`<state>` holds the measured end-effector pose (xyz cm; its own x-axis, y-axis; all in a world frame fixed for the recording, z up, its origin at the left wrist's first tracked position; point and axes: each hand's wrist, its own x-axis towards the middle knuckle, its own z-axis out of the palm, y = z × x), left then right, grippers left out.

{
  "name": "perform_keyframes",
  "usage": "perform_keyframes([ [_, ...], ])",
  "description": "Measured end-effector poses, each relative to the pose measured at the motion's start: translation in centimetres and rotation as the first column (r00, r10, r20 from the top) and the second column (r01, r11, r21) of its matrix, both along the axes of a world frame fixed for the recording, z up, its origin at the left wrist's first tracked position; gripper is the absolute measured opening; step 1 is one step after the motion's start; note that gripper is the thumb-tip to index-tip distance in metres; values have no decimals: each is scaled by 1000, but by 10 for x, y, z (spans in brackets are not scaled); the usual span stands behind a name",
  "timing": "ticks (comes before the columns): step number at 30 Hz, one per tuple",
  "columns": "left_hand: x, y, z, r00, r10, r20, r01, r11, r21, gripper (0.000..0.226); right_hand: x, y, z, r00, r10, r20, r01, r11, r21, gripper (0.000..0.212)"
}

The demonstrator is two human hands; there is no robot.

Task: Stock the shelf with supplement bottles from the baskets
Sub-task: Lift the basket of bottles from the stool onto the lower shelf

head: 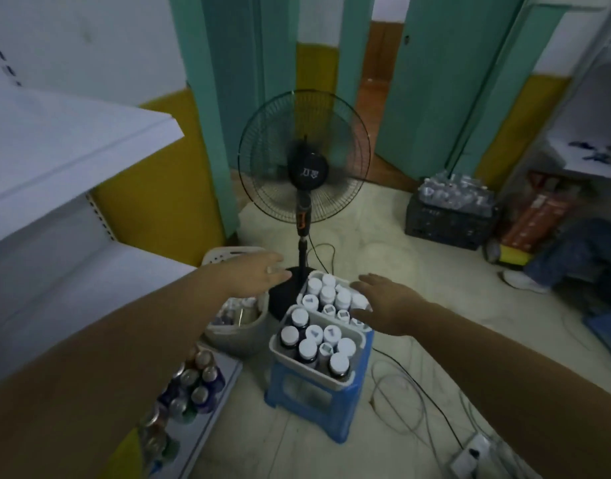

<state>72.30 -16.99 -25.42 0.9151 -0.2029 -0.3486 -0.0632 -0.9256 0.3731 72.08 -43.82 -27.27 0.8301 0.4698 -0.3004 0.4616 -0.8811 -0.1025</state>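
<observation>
As L hand (254, 275) & R hand (388, 307) near bottles (307, 347), fingers (365, 280) are spread, empty. Prob. for reach, baskets (357, 335) sit on stool (307, 406).

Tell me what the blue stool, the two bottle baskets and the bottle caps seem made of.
Blue stool: likely moulded plastic, even colour, slight sheen, cut-out side panel.
Near basket and far basket: probably plastic, pale and matte, with thick rounded rims.
Bottle caps: white, smooth, apparently plastic; the dark bottles beneath could be glass or plastic, the blur hides which.
</observation>
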Motion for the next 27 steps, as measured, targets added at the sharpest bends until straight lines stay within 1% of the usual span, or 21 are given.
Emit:
perform_keyframes([
  [2,24,3,-31,998,1,-61,-4,999,-54,55,9,2,-28,997,-51,-61,51,999,1,65],
  [5,52,5,-81,985,43,-168,-61,993,-103,63,18,-1,-74,979,-127,-162,131,991,9,65],
  [7,67,6,-117,960,102,-261,-150,974,-172,60,23,-7,-107,956,-224,-190,238,970,53,59],
  [8,73,7,-136,944,125,-305,-189,963,-191,55,25,-10,-125,936,-301,-183,321,942,93,54],
  [9,78,7,-154,931,142,-336,-219,955,-201,48,27,-13,-143,899,-397,-187,425,894,143,46],
  [10,82,8,-173,916,172,-362,-260,943,-209,40,29,-15,-162,839,-500,-214,539,819,196,37],
  [11,85,8,-192,900,218,-376,-314,925,-215,34,30,-16,-182,762,-591,-265,644,733,219,30],
  [12,87,9,-210,883,277,-379,-374,902,-213,28,32,-16,-203,690,-648,-323,719,663,207,27],
  [14,92,8,-247,849,373,-374,-466,862,-198,18,39,-17,-246,590,-683,-431,797,579,174,21],
  [15,96,6,-265,830,400,-388,-497,846,-192,17,43,-16,-265,537,-691,-484,833,527,171,20],
  [17,102,2,-296,785,442,-435,-560,805,-194,30,50,-12,-294,425,-702,-571,898,409,165,21],
  [18,104,-1,-309,762,458,-459,-590,782,-200,32,52,-11,-308,389,-706,-592,916,367,164,21],
  [20,106,-5,-332,726,477,-496,-630,751,-199,25,55,-10,-331,346,-736,-583,937,301,176,27],
  [22,107,-7,-352,700,491,-519,-665,713,-222,29,55,-12,-347,268,-748,-607,963,194,187,32],
  [23,107,-9,-359,687,497,-531,-681,695,-231,29,53,-13,-353,239,-736,-633,971,164,175,35],
  [24,107,-10,-365,678,510,-529,-696,678,-237,29,52,-14,-360,219,-721,-657,976,155,155,39],
  [27,108,-15,-378,667,570,-480,-730,629,-268,24,49,-15,-370,211,-694,-689,977,174,124,32],
])
